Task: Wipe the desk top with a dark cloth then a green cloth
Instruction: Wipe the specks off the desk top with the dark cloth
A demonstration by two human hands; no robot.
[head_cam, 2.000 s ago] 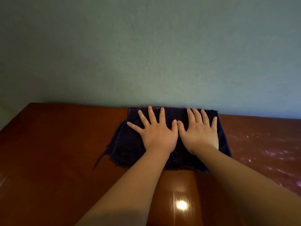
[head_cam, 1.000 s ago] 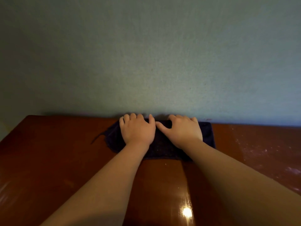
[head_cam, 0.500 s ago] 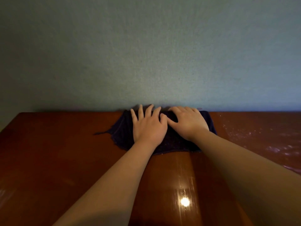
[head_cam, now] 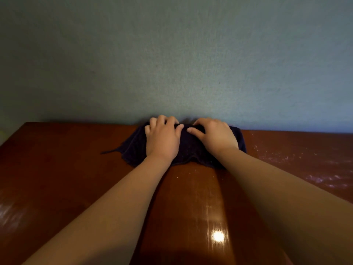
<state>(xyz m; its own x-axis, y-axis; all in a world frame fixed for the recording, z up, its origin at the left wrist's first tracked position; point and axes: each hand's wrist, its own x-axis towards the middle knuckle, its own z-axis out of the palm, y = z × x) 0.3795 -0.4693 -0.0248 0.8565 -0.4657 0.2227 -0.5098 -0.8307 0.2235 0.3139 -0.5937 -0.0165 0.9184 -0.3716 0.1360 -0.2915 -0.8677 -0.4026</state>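
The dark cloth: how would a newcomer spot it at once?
Start at the glossy reddish-brown desk top and follow it to its far edge against the grey-green wall. The dark cloth lies bunched there near the middle, the only matte, near-black thing on the shiny wood.

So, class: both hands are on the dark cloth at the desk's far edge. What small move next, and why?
Probably slide the dark cloth rightward: left hand and right hand grip it against the wall, and pale specks dot the desk top there.

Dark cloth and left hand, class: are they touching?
Touching. The head view shows the left hand resting on the dark cloth, its fingers curled over the far edge.
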